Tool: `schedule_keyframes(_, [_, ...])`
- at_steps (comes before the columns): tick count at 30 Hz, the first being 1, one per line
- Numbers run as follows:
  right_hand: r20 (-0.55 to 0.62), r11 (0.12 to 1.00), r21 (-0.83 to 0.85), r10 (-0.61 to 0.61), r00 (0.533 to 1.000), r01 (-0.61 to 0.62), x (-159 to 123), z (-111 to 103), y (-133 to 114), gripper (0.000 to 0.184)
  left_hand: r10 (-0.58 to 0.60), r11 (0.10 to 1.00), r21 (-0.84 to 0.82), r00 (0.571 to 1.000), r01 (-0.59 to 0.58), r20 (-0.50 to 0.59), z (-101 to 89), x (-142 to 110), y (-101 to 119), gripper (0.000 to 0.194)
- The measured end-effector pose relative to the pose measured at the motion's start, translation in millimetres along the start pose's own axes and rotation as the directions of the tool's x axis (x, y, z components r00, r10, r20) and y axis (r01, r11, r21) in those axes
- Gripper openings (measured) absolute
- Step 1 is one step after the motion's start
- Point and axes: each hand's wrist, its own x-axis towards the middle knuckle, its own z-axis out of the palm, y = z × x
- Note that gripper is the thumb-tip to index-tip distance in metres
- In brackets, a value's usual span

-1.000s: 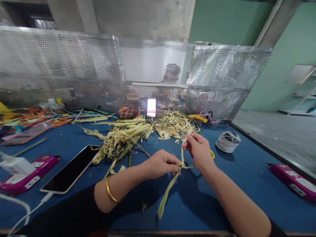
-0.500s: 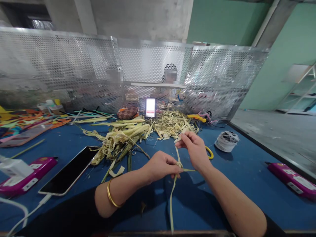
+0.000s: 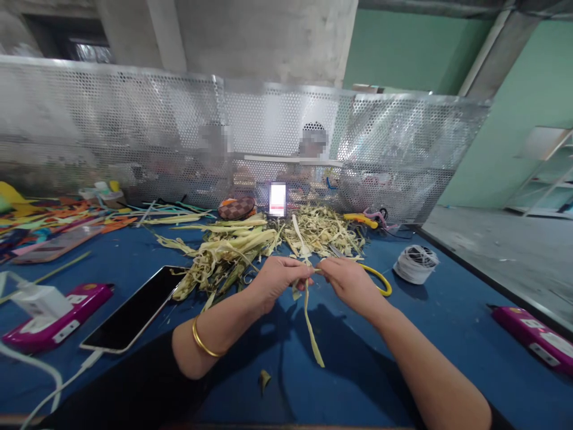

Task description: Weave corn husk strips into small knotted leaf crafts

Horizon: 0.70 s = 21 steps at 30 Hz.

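Note:
Above the blue table (image 3: 358,394), my left hand (image 3: 282,279) pinches knotted strips of pale dried husk (image 3: 313,328). One end hangs down below the fingers and another points up toward the back. Close beside it, my right hand (image 3: 351,283) is closed on a short side end of the same husk strip. A bundle of dried husks (image 3: 237,245) lies left of my hands, and a heap of husk scraps (image 3: 326,230) is behind them. Partly hidden by my right hand are scissors with a yellow handle (image 3: 381,280).
A spool of white string (image 3: 416,264) stands right, near a purple power strip (image 3: 532,334). At left lie a charging phone (image 3: 134,310) and another purple power strip (image 3: 62,322). A lit phone (image 3: 277,200) stands before the perforated metal screen (image 3: 170,131); people sit behind it.
My right hand has let go of the upper strip end and come down to grip the side end next to my left hand. My left hand has risen slightly and moved left.

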Motion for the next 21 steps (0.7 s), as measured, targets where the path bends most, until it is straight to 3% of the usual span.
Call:
schedule_keyframes(5, [-0.174, 0.976, -0.194, -0.135, 0.975, 0.1, -1.1, 4.2, 5.3, 0.027, -0.075, 0.993, -0.093, 0.995, 0.068, -0.07, 4.0, -1.6, -0.5, 0.015])
schedule_keyframes(9, [-0.191, 0.958, -0.265, -0.166, 0.968, 0.112, -0.8, 8.2, 3.3, 0.026, -0.135, 0.946, -0.307, 0.988, 0.106, -0.077, 3.6, -0.9, -2.4, 0.014])
schedule_keyframes(13, [-0.167, 0.982, -0.162, -0.127, 0.978, 0.1, -1.0, 18.0, 0.6, 0.029, -0.188, 0.879, -0.437, 0.981, 0.192, 0.052, 1.8, 0.8, -4.7, 0.014])
schedule_keyframes(18, [-0.161, 0.995, 0.056, -0.077, 0.984, 0.087, -0.7, 26.6, 1.9, 0.03, -0.204, 0.864, -0.414, 0.95, 0.287, 0.235, 2.0, -2.6, -4.0, 0.013])
schedule_keyframes(21, [-0.109, 0.976, 0.21, -0.038, 0.993, 0.061, 1.5, 21.4, 3.6, 0.031, -0.213, 0.871, -0.399, 0.952, 0.287, 0.22, 2.2, -3.2, -3.7, 0.015])
